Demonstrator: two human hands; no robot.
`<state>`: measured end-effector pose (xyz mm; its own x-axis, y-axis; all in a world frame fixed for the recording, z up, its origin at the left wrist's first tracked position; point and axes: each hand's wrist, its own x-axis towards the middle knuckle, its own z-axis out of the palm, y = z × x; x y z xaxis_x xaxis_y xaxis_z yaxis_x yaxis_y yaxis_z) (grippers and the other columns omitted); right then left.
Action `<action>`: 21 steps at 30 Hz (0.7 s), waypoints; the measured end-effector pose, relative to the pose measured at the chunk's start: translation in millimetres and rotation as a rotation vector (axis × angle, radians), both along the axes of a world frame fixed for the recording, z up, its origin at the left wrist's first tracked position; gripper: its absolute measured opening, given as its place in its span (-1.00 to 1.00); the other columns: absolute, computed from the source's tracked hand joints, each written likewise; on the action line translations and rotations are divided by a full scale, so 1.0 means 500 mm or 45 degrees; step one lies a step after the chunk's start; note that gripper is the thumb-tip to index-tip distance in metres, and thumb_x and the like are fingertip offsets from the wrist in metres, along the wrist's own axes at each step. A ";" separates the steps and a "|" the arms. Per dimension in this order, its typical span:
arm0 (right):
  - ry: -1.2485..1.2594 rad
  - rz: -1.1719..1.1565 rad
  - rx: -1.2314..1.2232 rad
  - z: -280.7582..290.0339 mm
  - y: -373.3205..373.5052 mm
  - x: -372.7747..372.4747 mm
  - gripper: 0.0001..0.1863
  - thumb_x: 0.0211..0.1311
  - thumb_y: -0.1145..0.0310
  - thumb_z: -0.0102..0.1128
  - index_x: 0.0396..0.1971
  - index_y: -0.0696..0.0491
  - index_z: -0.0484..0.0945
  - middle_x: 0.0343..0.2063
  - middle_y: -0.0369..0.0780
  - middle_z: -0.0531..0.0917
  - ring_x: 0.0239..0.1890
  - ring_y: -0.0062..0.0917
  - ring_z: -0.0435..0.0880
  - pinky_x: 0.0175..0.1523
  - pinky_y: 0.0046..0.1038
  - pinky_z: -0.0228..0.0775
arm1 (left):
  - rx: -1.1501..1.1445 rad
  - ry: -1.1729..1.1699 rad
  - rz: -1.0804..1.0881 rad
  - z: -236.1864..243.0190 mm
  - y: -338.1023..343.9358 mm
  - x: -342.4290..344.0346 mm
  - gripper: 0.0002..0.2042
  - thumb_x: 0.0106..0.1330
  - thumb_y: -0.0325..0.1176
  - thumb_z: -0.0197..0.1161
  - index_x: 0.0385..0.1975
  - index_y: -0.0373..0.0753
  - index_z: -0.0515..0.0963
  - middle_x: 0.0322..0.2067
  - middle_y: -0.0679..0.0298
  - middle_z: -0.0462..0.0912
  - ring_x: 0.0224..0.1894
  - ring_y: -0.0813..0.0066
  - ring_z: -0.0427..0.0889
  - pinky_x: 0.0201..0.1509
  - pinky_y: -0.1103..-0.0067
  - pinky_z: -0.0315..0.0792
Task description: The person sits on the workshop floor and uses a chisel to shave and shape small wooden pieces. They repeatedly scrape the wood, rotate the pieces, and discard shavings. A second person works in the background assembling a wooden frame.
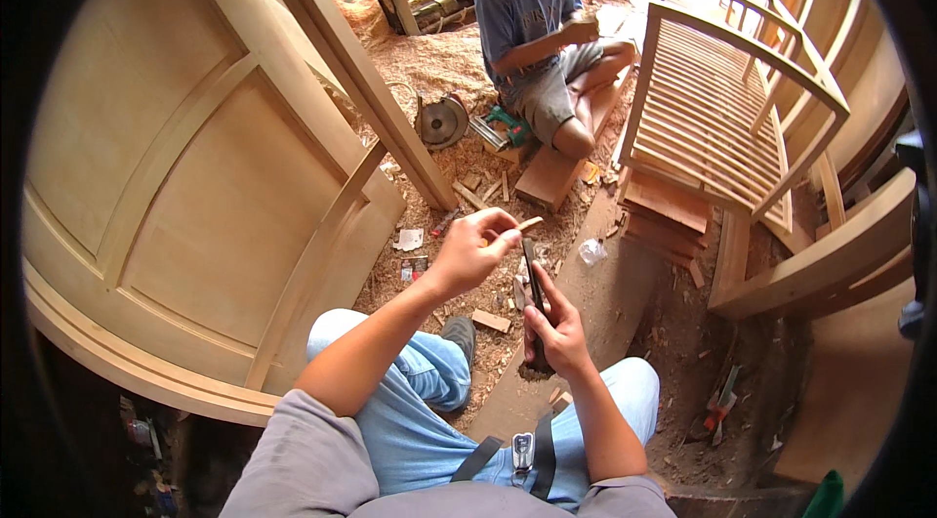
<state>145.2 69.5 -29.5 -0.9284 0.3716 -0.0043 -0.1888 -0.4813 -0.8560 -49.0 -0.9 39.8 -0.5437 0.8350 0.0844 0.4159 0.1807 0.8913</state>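
Both my hands are raised in front of my knees, over a floor strewn with shavings. Between thumb and fingers of my left hand (476,254) is a small, pale wood strip (529,224), its free end pointing right. My right hand (558,331) is closed round a long, narrow, dark tool, chisel-like in shape (533,276). That tool stands roughly upright, its upper end just below the strip; whether the two touch I cannot tell. Its lower part is partly hidden by my fingers.
A large panelled wooden door (210,196) leans at left beside an upright post (361,79). Ahead, another person (532,35) sits near a circular saw (442,121) and a green power tool (505,127). A slatted wooden frame (708,118) rests on stacked boards (669,206) at right.
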 end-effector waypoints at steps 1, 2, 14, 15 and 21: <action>-0.008 0.010 -0.046 -0.004 -0.002 -0.001 -0.28 0.47 0.47 0.08 0.54 -0.13 0.04 -0.59 -0.39 0.44 -0.67 -0.73 0.39 -0.58 -0.58 0.41 | 0.005 0.120 -0.024 0.000 0.012 -0.003 -0.86 0.38 -0.42 0.28 -0.20 -0.35 0.64 -0.37 0.26 0.72 -0.30 0.57 0.69 -0.20 0.55 0.57; -0.016 -0.018 -0.077 -0.008 -0.002 0.000 -0.26 0.44 0.49 0.09 0.54 -0.11 0.04 -0.58 -0.38 0.45 -0.67 -0.72 0.40 -0.59 -0.58 0.41 | -0.037 0.173 -0.022 0.001 0.023 -0.006 -0.86 0.36 -0.43 0.28 -0.21 -0.36 0.64 -0.37 0.23 0.73 -0.29 0.52 0.70 -0.18 0.52 0.57; 0.021 -0.186 0.010 -0.032 0.055 0.022 -0.21 0.39 0.55 0.08 0.55 -0.09 -0.01 -0.64 -0.30 0.46 -0.71 -0.63 0.43 -0.61 -0.55 0.42 | -0.039 0.244 -0.086 -0.003 0.041 0.013 -0.81 0.36 -0.46 0.24 -0.10 -0.35 0.65 -0.31 0.12 0.76 -0.31 0.48 0.71 -0.18 0.51 0.57; 0.014 -0.186 0.016 -0.030 0.055 0.024 -0.21 0.39 0.54 0.08 0.55 -0.10 0.00 -0.64 -0.31 0.45 -0.71 -0.63 0.43 -0.61 -0.55 0.42 | -0.061 0.191 -0.092 -0.008 0.038 0.013 -0.82 0.35 -0.46 0.24 -0.13 -0.36 0.65 -0.34 0.13 0.76 -0.32 0.47 0.72 -0.19 0.52 0.58; -0.008 -0.085 -0.076 -0.026 0.039 0.018 -0.24 0.39 0.52 0.14 0.53 -0.14 0.09 -0.56 -0.40 0.43 -0.65 -0.74 0.39 -0.58 -0.58 0.45 | -0.210 0.004 -0.122 -0.033 0.016 0.024 -0.80 0.40 -0.41 0.24 -0.07 -0.32 0.66 -0.28 0.28 0.74 -0.24 0.58 0.68 -0.15 0.55 0.56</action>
